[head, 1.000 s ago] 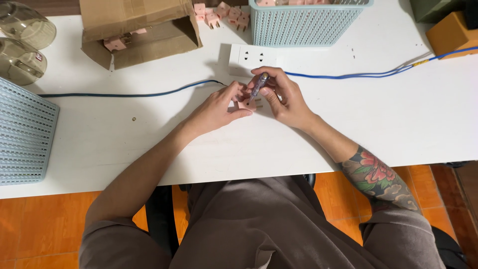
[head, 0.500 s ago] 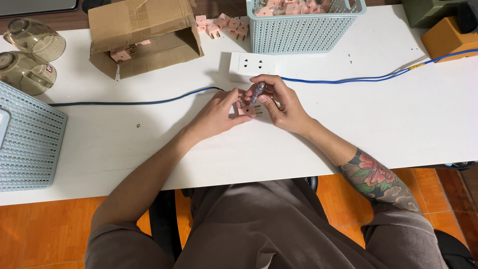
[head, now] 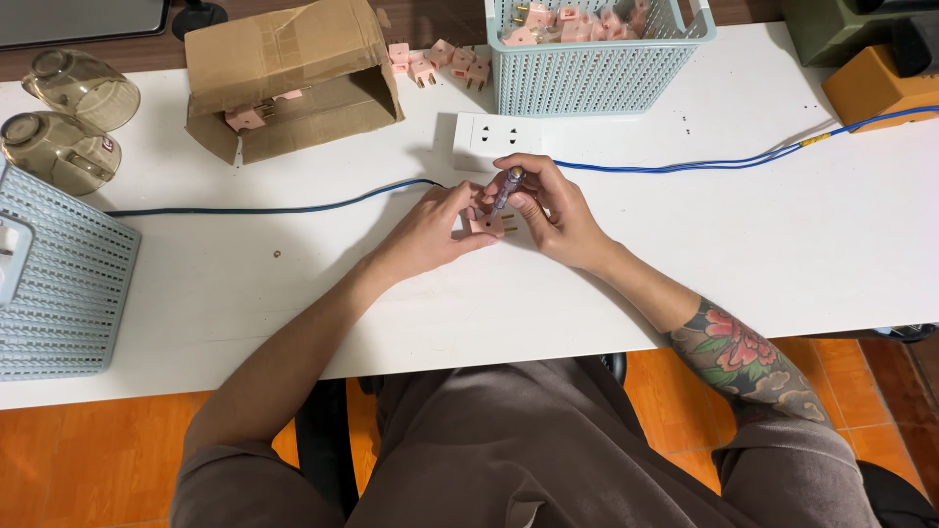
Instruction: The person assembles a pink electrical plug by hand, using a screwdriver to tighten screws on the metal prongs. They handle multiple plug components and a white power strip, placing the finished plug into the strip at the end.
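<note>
My left hand [head: 430,230] pins a small pink plug adapter [head: 486,224] with brass pins against the white table [head: 685,254]. My right hand [head: 548,200] grips a small screwdriver [head: 505,188] with a dark handle, held upright, its tip down on the adapter. Both hands meet just in front of a white socket strip [head: 494,135]. The screwdriver's tip is hidden between the fingers.
A blue cable [head: 274,207] runs left and right from the socket strip. A pale blue basket [head: 597,68] of pink adapters stands behind, loose adapters [head: 435,64] beside it, an open cardboard box [head: 289,83] further left. Another blue basket [head: 59,284] and two glass bowls [head: 68,117] sit at left.
The view has shifted, so the table objects sit lower in the frame. My hands stay together on the adapter; the screwdriver now stands more upright.
</note>
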